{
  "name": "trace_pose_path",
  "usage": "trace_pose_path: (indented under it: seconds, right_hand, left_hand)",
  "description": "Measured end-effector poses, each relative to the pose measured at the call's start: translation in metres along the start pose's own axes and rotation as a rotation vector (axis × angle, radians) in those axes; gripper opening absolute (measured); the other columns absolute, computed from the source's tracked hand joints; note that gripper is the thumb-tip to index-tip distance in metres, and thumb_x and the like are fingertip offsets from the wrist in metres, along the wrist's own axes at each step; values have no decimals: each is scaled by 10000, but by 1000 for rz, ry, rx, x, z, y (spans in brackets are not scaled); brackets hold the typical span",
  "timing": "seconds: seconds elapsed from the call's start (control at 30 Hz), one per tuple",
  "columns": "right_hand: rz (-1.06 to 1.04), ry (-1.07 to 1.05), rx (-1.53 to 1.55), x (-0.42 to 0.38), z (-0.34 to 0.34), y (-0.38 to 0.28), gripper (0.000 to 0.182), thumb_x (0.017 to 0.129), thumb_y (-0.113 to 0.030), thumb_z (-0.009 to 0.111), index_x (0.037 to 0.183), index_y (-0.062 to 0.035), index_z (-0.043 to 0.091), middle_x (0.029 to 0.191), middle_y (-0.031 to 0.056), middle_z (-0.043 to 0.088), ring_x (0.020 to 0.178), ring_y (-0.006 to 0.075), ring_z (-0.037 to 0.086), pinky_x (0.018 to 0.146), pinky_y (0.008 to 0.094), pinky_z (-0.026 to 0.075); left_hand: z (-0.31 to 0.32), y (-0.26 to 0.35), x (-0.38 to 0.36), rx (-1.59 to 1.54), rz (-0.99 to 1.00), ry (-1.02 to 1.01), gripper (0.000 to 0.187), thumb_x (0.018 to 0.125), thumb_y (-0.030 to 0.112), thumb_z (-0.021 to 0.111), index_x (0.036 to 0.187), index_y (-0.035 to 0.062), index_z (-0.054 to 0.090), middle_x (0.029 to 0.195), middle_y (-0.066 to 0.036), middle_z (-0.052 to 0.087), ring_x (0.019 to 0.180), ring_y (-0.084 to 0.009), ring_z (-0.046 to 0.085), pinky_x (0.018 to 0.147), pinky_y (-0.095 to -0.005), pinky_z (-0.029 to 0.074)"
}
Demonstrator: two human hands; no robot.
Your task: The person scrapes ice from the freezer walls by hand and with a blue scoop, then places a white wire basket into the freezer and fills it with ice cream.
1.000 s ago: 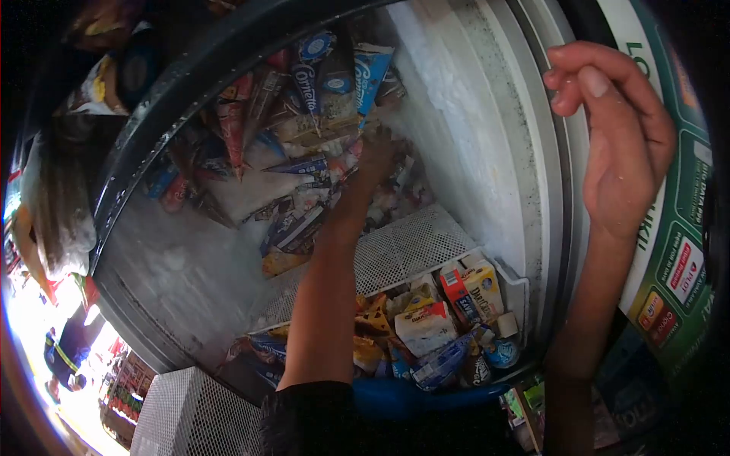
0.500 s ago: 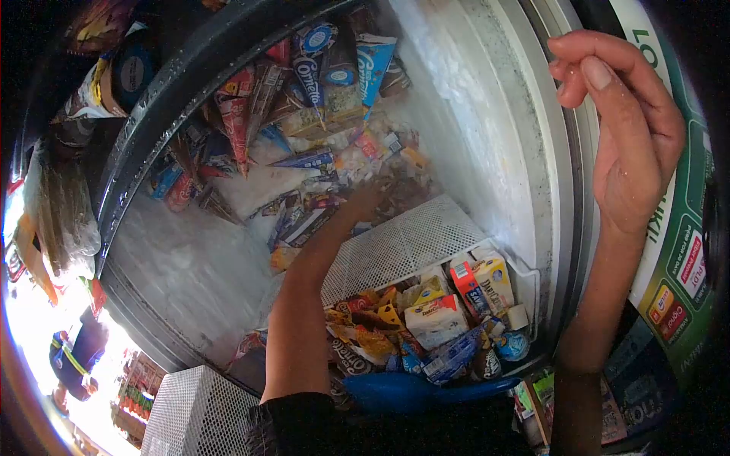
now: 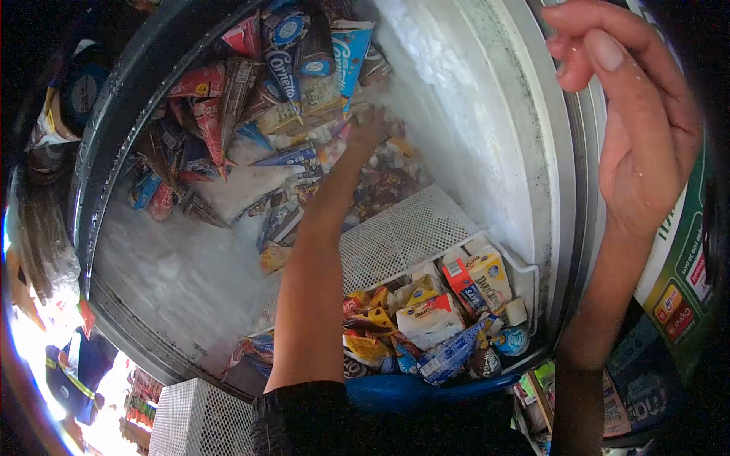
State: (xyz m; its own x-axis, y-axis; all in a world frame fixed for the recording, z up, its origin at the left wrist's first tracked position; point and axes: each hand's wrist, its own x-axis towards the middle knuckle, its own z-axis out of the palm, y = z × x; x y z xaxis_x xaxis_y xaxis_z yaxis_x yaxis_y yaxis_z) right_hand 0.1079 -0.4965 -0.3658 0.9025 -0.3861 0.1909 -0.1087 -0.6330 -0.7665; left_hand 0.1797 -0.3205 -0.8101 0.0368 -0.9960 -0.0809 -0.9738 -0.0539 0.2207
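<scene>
My left hand [image 3: 368,128] is deep in the misty freezer [image 3: 182,258], over small wrapped packs [image 3: 334,152] on its floor. Its fingers look spread, though mist blurs them, and I make out nothing held. Just above it, a light-blue cone [image 3: 351,61] points downward beside a dark-blue Cornetto cone [image 3: 283,72]. Red cones [image 3: 209,118] lie farther left. My right hand [image 3: 639,114] is raised at the freezer's right edge, its fingers curled and the thumb against them, with nothing between.
A white perforated basket [image 3: 395,235] holds boxes and wrapped ice creams at the lower right. A blue curved object [image 3: 433,391] lies along the near rim. Another white perforated basket [image 3: 201,422] is at lower left. A person [image 3: 72,376] is outside at far left.
My left hand has reached farther up and into the freezer, from the dark packs toward the cones. The view has shifted slightly. My right hand keeps its curled pose.
</scene>
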Motion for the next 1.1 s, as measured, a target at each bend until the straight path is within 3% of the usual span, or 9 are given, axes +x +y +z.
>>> trace_pose_path:
  seconds: [0.07, 0.13, 0.3, 0.5, 0.57, 0.67, 0.93, 1.0, 1.1]
  right_hand:
    - [-7, -96, 4, 2, -8, 2, 263, 882, -109, 418, 1033, 44, 569, 829, 78, 570, 732, 101, 495, 808, 285, 413]
    - [14, -134, 25, 1, -10, 3, 289, 892, -103, 387, 1068, 53, 555, 868, 82, 561, 757, 103, 476, 852, 293, 405]
    - [-5, -108, -71, -1, -5, 2, 286, 890, -101, 391, 1061, 54, 558, 843, 75, 557, 757, 104, 481, 843, 286, 405]
    - [-23, -63, -68, -2, 3, 0, 281, 889, -101, 396, 1056, 50, 563, 833, 74, 559, 753, 104, 485, 836, 282, 406]
    - [-25, -59, -71, -3, 4, 0, 279, 888, -100, 397, 1055, 49, 564, 830, 74, 559, 752, 104, 486, 834, 281, 407]
    - [-30, -58, -77, -4, 5, -1, 277, 888, -100, 400, 1052, 47, 566, 825, 73, 560, 750, 104, 488, 830, 279, 407]
    - [-25, -78, -106, -3, 2, 1, 270, 886, -99, 406, 1046, 42, 572, 812, 72, 562, 745, 104, 494, 820, 274, 409]
    - [-28, -89, -108, -2, -1, 1, 269, 886, -99, 407, 1044, 41, 574, 809, 72, 562, 744, 104, 496, 818, 273, 410]
    - [-21, -101, -117, -1, -3, 1, 266, 885, -98, 409, 1042, 39, 576, 804, 71, 563, 742, 104, 498, 814, 271, 410]
  left_hand:
    - [17, 2, -2, 87, -8, 115, 519, 684, 126, 656, 1181, 153, 509, 1176, -101, 501, 1102, -293, 485, 883, -432, 425]
    - [33, 11, -15, -607, -322, -17, 367, 748, 141, 566, 1114, 145, 569, 1188, -111, 521, 1037, -285, 539, 874, -388, 435]
    - [40, 12, -98, -67, 130, -436, 133, 729, 128, 565, 795, 89, 674, 1044, -135, 587, 860, -243, 619, 684, -368, 509]
    - [23, 17, -139, -376, -4, -155, 233, 757, 113, 547, 978, 89, 618, 885, -143, 627, 809, -285, 626, 663, -385, 508]
    - [11, 15, -120, -541, -94, -550, 289, 763, 122, 562, 1049, 78, 567, 898, -177, 612, 855, -306, 610, 699, -388, 497]
    - [-47, 10, -81, -591, -192, -579, 308, 750, 126, 588, 1047, 53, 550, 871, -194, 606, 873, -317, 602, 726, -393, 487]
    - [15, 3, 19, -330, -124, -249, 435, 749, 183, 609, 1166, 106, 512, 1247, -165, 452, 1181, -317, 424, 954, -522, 329]
    - [64, 8, 18, 93, -210, 141, 587, 685, 245, 644, 1236, 149, 466, 1284, -171, 413, 1195, -362, 382, 907, -602, 324]
    - [69, 32, 3, -41, -175, -162, 531, 739, 220, 624, 1244, 157, 473, 1370, -118, 327, 1308, -316, 212, 1002, -575, 221]
